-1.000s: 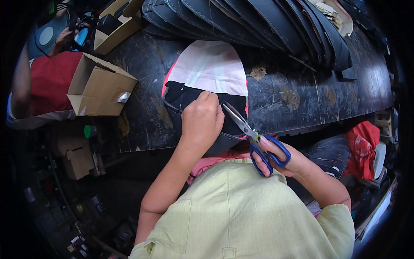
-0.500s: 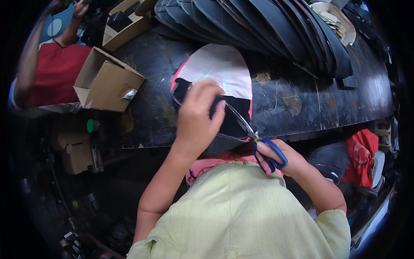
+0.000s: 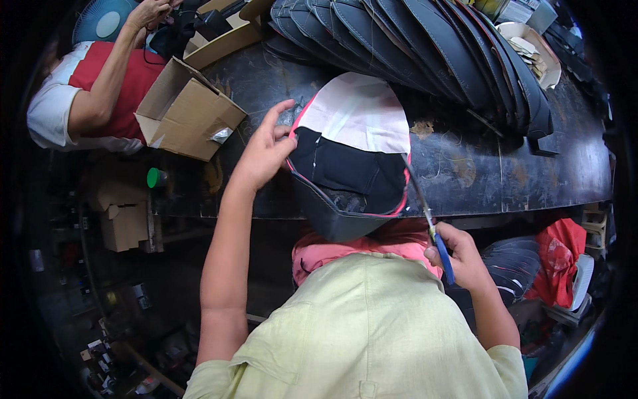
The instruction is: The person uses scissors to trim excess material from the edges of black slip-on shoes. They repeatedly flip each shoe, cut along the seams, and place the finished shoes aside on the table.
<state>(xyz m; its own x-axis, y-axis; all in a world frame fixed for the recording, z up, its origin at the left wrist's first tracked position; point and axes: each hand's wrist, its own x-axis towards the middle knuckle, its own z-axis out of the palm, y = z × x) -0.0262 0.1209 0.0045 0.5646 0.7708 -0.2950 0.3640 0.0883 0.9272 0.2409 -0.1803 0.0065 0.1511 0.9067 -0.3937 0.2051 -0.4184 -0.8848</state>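
- Left hand point(image 3: 266, 147): left of frame center, at the piece's left edge. Fingers spread apart, index stretched out, thumb at the pink rim; can't tell if it actually presses.
- Right hand point(image 3: 462, 256): right of center, below the bench's front edge, fingers wrapped around the blue handles of the scissors point(image 3: 431, 230).
- Scissors: blades point up and slightly left, tips at the piece's right edge; seen nearly edge-on, can't tell if blades are parted.
- Sewn oval piece point(image 3: 352, 156): frame center, between both hands. Pale pink upper part, black lower part, bright pink edging; lower end hangs over the front edge of the bench point(image 3: 458, 193).
- Bench: dark, scuffed, across upper middle and right.
- Row of black curved stitched pieces point(image 3: 412, 53): top center to upper right, leaning in overlap.
- Open cardboard box point(image 3: 193, 116): upper left, tilted.
- Pale tray point(image 3: 546, 73) with small scraps: upper right.
- Co-worker in red and white top point(image 3: 86, 100): upper left, arms raised, near a blue fan point(image 3: 106, 23).
- Red bag point(image 3: 557, 256): right side, below bench level.
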